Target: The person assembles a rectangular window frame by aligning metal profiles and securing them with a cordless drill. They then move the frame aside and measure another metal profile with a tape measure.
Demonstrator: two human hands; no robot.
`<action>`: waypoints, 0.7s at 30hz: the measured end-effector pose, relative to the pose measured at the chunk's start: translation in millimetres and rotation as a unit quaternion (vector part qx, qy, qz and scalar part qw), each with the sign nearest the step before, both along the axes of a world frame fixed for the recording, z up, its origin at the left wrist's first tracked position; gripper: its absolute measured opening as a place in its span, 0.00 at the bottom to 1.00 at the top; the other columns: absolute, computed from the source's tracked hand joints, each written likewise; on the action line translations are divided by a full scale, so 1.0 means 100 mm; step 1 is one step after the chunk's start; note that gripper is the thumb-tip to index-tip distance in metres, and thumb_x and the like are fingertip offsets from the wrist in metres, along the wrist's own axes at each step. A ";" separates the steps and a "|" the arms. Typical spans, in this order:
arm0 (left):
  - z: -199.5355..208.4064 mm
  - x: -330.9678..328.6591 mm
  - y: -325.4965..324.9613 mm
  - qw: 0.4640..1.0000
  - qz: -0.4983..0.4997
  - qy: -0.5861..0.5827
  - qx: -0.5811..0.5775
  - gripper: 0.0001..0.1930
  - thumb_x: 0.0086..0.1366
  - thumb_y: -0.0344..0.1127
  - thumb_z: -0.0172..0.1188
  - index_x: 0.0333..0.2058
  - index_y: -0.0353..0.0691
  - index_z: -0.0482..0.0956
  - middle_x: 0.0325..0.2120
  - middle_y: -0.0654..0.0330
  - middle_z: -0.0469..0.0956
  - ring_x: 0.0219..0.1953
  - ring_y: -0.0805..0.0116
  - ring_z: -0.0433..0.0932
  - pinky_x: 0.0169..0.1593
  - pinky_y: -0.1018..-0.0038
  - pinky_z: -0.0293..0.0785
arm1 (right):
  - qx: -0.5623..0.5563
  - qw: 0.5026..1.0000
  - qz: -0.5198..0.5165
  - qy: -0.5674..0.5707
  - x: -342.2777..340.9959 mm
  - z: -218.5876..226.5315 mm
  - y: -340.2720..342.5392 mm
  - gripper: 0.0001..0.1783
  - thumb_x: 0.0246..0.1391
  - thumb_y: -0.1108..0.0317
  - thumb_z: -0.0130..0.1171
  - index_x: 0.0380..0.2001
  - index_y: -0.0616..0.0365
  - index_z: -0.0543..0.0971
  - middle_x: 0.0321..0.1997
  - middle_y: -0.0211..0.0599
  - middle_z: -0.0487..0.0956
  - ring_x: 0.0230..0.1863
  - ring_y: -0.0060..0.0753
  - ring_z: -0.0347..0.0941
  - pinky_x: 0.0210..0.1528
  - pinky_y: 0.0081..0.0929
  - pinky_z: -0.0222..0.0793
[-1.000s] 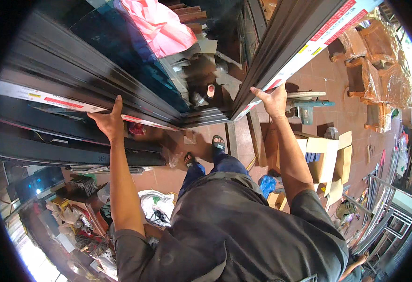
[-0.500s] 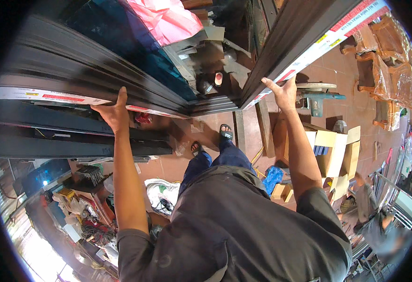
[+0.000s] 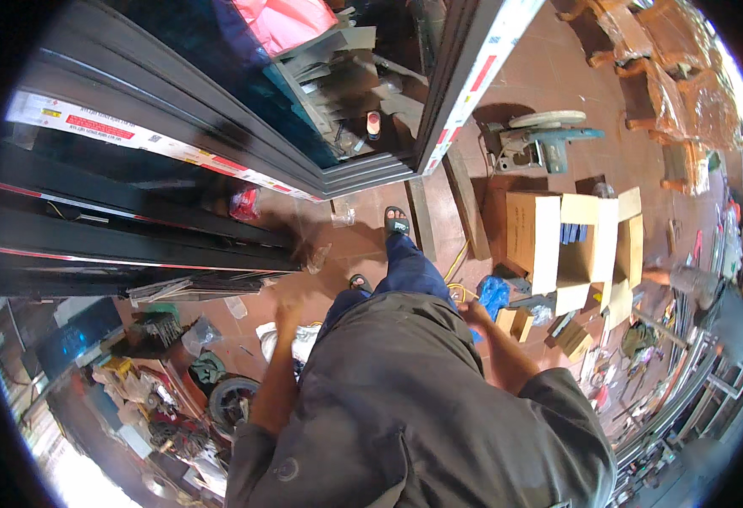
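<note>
A tall dark metal frame with glass (image 3: 219,93) stands upright in front of me. White-and-red protective tape (image 3: 126,129) runs along its left face, and a similar strip (image 3: 478,78) runs up the right edge. Its bottom corner meets the floor close to my feet. My left hand (image 3: 288,314) hangs low by my left hip, off the frame. On the other side, my right hand (image 3: 474,314) is down by my right hip, close to a blue plastic bag on the floor. Both hands are apart from the frame, their fingers too blurred to read.
Dark profiles (image 3: 134,229) lie stacked at left. Two bars (image 3: 466,212) lie on the tiles near my feet. To the right are an open cardboard box (image 3: 534,241), a cut-off saw (image 3: 549,144) and wrapped wooden chairs (image 3: 685,102). Another person (image 3: 731,317) is at far right.
Both my hands have let go of the frame's two sides and dropped back to my hips. My view has shifted, so the frame appears higher and further left.
</note>
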State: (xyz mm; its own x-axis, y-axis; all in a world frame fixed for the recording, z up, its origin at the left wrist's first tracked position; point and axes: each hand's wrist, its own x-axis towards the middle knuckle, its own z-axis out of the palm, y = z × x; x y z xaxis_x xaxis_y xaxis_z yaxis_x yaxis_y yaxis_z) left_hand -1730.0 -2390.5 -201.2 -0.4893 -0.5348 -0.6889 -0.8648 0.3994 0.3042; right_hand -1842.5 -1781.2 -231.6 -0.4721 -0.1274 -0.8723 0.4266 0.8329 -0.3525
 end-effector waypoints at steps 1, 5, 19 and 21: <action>0.04 0.38 0.29 1.000 -0.027 0.009 0.002 0.41 0.65 0.62 0.67 0.63 0.31 0.74 0.56 0.36 0.80 0.61 0.38 0.78 0.63 0.55 0.73 | 0.009 0.998 -0.016 -0.059 0.32 0.01 0.07 0.29 0.58 0.40 0.68 0.45 0.57 0.85 0.36 0.43 0.86 0.35 0.42 0.84 0.35 0.43 0.78; 0.36 1.11 0.46 0.977 0.029 -0.083 0.197 0.31 0.67 0.57 0.67 0.56 0.35 0.80 0.46 0.49 0.83 0.44 0.55 0.83 0.42 0.64 0.73 | -0.085 0.924 -0.348 -0.135 1.03 0.33 -0.04 0.18 0.63 0.49 0.66 0.43 0.52 0.85 0.29 0.27 0.80 0.27 0.25 0.76 0.25 0.31 0.68; 0.73 1.04 -0.66 0.906 0.342 0.178 0.176 0.26 0.70 0.56 0.66 0.49 0.36 0.81 0.40 0.55 0.84 0.32 0.65 0.83 0.35 0.70 0.79 | -0.043 0.935 -0.344 0.076 0.38 1.22 -0.34 0.32 0.62 0.41 0.67 0.57 0.55 0.82 0.45 0.35 0.86 0.39 0.32 0.81 0.40 0.33 0.75; 0.16 1.61 -0.66 0.918 0.320 0.187 0.142 0.24 0.70 0.56 0.65 0.46 0.37 0.81 0.36 0.57 0.83 0.29 0.67 0.81 0.33 0.71 0.78 | -0.019 0.931 -0.361 0.062 0.46 0.99 -0.20 0.30 0.60 0.41 0.68 0.53 0.55 0.84 0.41 0.34 0.86 0.36 0.28 0.79 0.36 0.31 0.74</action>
State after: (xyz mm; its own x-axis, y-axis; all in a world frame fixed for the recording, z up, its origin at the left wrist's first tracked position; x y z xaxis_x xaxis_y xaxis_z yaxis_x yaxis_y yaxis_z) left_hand -1568.7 -2456.9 -185.5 -0.3689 -0.6193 -0.6931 -0.7087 -0.2950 0.6409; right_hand -1796.9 -1801.6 -132.2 -0.5430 0.2314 -0.8072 0.8241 0.3316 -0.4592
